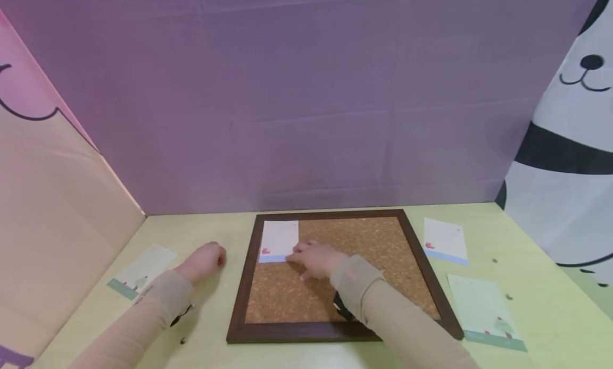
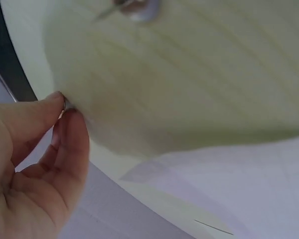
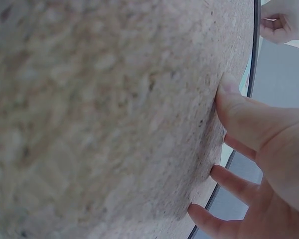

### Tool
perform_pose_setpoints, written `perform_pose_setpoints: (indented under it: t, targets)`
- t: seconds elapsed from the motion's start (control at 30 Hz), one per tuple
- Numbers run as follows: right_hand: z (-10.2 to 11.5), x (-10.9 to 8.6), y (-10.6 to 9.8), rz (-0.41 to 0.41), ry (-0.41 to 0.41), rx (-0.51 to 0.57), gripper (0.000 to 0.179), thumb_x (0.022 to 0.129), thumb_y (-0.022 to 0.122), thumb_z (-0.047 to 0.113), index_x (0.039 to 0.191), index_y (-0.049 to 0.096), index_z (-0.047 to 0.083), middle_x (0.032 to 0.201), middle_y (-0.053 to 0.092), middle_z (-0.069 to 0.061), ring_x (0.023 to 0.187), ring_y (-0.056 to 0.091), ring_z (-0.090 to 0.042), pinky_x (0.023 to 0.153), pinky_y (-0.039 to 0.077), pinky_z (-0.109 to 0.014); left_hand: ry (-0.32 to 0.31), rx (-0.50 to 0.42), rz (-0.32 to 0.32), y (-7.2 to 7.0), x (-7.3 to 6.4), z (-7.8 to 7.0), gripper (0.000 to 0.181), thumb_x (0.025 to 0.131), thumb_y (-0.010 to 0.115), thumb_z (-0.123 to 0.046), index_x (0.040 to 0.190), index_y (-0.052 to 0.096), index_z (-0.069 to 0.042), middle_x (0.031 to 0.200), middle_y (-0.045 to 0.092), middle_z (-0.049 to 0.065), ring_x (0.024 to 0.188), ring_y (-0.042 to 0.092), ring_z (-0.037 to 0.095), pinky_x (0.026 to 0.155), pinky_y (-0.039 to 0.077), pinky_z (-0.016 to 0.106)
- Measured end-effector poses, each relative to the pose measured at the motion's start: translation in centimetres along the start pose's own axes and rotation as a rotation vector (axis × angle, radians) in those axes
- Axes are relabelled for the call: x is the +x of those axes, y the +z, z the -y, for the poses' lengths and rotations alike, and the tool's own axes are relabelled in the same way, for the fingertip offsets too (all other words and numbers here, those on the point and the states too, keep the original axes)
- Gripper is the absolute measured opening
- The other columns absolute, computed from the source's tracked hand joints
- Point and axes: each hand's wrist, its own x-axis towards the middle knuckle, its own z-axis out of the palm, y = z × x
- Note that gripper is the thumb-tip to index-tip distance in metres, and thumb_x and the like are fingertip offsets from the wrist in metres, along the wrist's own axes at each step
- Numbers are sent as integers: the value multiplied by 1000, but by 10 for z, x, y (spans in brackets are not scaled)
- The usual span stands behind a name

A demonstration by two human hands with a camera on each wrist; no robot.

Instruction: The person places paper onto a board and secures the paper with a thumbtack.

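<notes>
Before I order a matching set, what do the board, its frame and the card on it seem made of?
Board: likely matte cork, given its speckled brown granules. Frame: smooth, dark brown, perhaps wood, though laminate or plastic is possible. Card: apparently matte paper, thin, flat and printed.

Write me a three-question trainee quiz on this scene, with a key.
1. From the person's side, which corner of the corkboard holds the card by the right hand?
a) far right
b) far left
c) near right
2. True or false: the left hand lies on the corkboard.
3. How many cards lie on the table, off the corkboard?

Key:
1. b
2. False; it is left of the corkboard, pinching a small shiny piece.
3. Three: one left, two right.
</notes>
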Motion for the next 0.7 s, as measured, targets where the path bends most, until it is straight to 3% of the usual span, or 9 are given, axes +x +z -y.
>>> perform_pose_setpoints:
  t: [0.27, 0.53, 0.7]
  targets:
    - [-1, 1, 0, 4, 5, 34, 57, 87, 64, 28, 141, 45, 26, 149, 37, -1, 139, 29, -28, 112, 29, -49, -93, -39, 45, -1, -1, -3, 21, 70, 47, 12, 63, 49, -8, 62, 44, -3, 61, 38, 13, 57, 32, 25]
    - [0, -1, -2, 13, 6, 55, 57, 87, 64, 27, 141, 45, 26, 148, 37, -1, 139, 30, -27, 111, 30, -48, -110, -16, 61, -4, 0, -2, 16, 76, 57, 8, 71, 59, -8, 71, 58, 0, 65, 47, 13, 60, 42, 29]
    - [-1, 0, -3, 14, -1, 47, 57, 87, 64, 26, 141, 45, 26, 148, 37, -2, 139, 30, -28, 111, 31, -48, -164, -120, 88, -5, 2, -1, 12, 81, 61, 4, 74, 62, -6, 74, 61, 2, 70, 52, 15, 66, 47, 33]
